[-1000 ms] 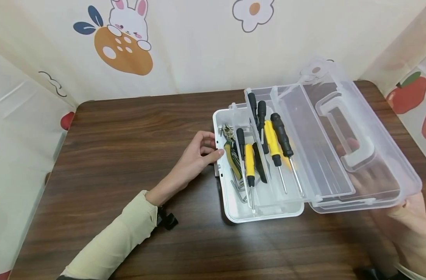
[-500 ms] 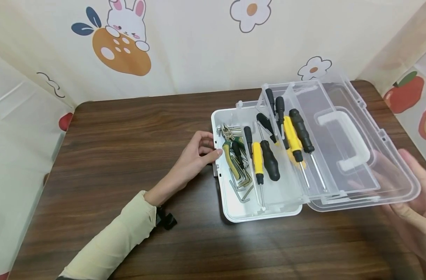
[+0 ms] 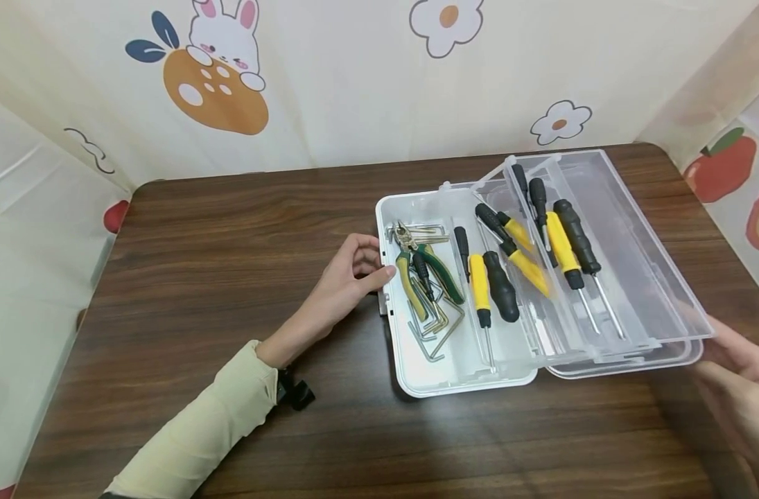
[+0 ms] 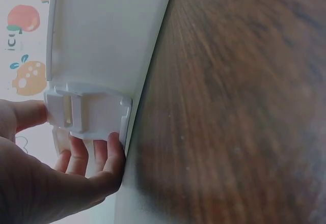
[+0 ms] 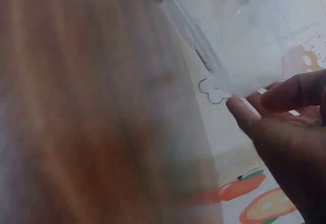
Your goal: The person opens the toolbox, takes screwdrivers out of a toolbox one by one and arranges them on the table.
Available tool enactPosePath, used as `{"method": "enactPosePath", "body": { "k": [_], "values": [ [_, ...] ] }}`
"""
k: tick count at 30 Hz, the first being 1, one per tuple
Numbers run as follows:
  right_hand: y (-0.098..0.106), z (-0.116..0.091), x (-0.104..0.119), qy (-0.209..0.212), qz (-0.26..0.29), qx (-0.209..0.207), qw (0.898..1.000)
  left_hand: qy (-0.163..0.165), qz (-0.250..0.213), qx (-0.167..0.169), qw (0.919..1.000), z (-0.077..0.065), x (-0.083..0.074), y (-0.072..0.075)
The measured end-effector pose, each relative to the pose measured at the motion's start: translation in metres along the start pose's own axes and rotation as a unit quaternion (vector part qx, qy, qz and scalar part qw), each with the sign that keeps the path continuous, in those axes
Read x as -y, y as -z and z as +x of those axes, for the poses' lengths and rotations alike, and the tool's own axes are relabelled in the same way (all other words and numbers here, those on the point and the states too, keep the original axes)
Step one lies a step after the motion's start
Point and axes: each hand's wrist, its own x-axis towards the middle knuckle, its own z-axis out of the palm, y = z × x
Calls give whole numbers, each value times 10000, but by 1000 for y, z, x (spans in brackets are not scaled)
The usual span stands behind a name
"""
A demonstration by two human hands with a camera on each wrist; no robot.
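Note:
A white toolbox (image 3: pixel 429 384) stands on the table with its clear lid (image 3: pixel 650 371) folded out to the right and a clear tray (image 3: pixel 641 277) over it. My left hand (image 3: pixel 348 284) grips the box's left side, thumb at the rim and fingers curled under the white latch (image 4: pixel 99 112). At the lid's outer right edge, my right hand (image 3: pixel 737 388) holds the corner; its wrist view is blurred. Inside the box lie green-handled pliers (image 3: pixel 438 274), several hex keys (image 3: pixel 444 339) and a black-handled screwdriver (image 3: pixel 500 287). Yellow and black screwdrivers (image 3: pixel 563 242) rest in the tray.
The brown wooden table (image 3: pixel 229 277) extends left and in front of the box. A patterned curtain (image 3: pixel 342 83) hangs behind the table's far edge and along both sides. A black strap device (image 3: pixel 298 394) sits at the left wrist.
My right hand has lowered the lid outward and down, and the tray has swung further right, uncovering more of the tools in the box. My left hand has stayed in place.

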Motion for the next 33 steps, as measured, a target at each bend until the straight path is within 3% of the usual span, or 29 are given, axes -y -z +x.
{"method": "enactPosePath", "body": {
  "k": [5,8,15,20,25,30,33],
  "values": [
    [5,-4,-3,-659,-1075,-202,9918,-28,21,-19,10000,1,1,0],
    [8,-2,-4,-930,-1205,-127,9883,-9,29,-36,10000,1,1,0],
    [8,1,-1,-1019,-1265,-23,9867,54,32,-27,10000,1,-1,0],
    [8,1,2,-1297,-1884,-282,9731,50,95,23,9999,1,-2,2],
    [11,0,4,-1600,-2306,-257,9595,29,26,78,10000,1,0,3],
    [12,-1,7,-1725,-3188,-86,9319,69,-23,135,9999,1,0,4],
    [9,0,8,-1699,-3243,-66,9306,187,9,92,9998,1,-2,5]
  ]
}}
